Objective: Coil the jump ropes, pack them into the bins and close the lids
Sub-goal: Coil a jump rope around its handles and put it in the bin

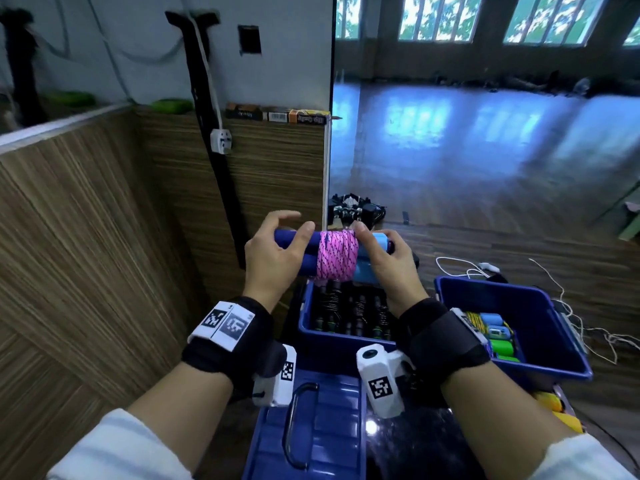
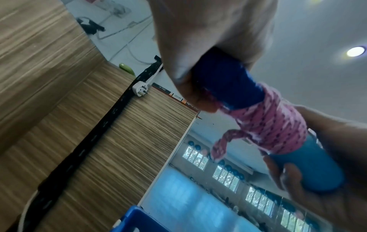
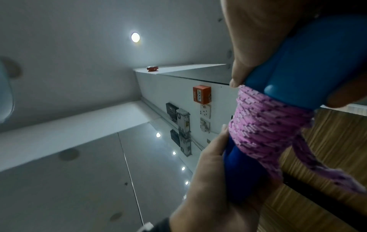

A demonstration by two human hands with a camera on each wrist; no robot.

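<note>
A jump rope [image 1: 337, 255] is held in the air above the bins: its pink cord is wound tight around two blue handles laid side by side. My left hand [image 1: 277, 252] grips the dark blue handle ends [image 2: 228, 83], thumb on top, other fingers partly lifted. My right hand [image 1: 386, 259] grips the light blue ends [image 3: 309, 62], thumb pressed at the coil's edge. A short loose cord end [image 3: 309, 158] hangs from the coil [image 2: 272, 124]. Below, an open blue bin [image 1: 313, 327] holds several dark coiled ropes; a second open blue bin [image 1: 540, 303] at right holds colourful ropes.
A blue lid [image 1: 311, 431] with a black handle lies nearest me. A wood-panelled wall [image 1: 104, 237] stands close on the left, with a black strap and white plug [image 1: 221, 141]. White cords [image 1: 568, 306] trail on the floor at right. A yellow object [image 1: 557, 408] lies at lower right.
</note>
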